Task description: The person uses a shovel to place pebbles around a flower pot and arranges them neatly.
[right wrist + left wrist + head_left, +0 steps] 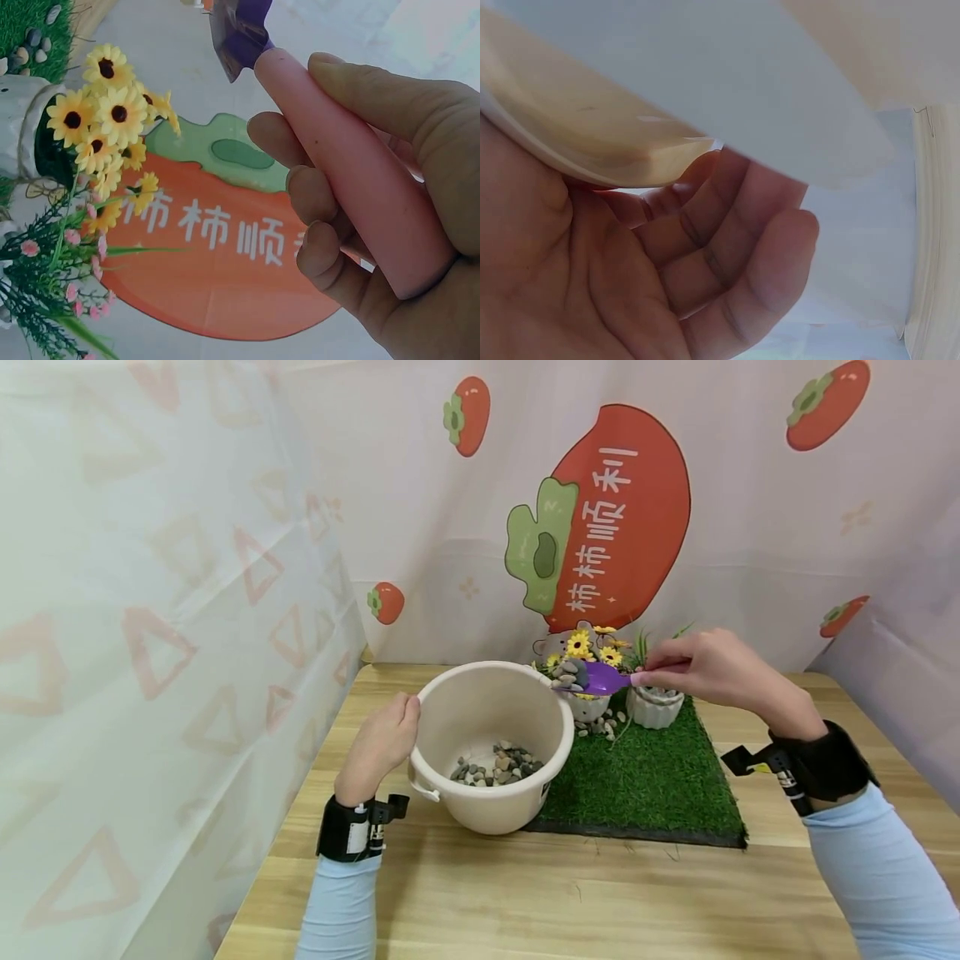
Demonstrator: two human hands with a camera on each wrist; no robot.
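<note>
You see a wooden table (600, 893) filling the lower part of the head view. At centre right of the frame a green grass mat (660, 785) lies flat on it, and a white ribbed pot (656, 710) stands upright near the mat's far edge. Across the top hangs a pale backdrop (750, 527) printed with a large red persimmon (637, 468) bearing white characters at upper centre. Smaller persimmons (468, 414) are scattered around it. A curtain (150, 610) with faint triangles covers the left side.
</note>
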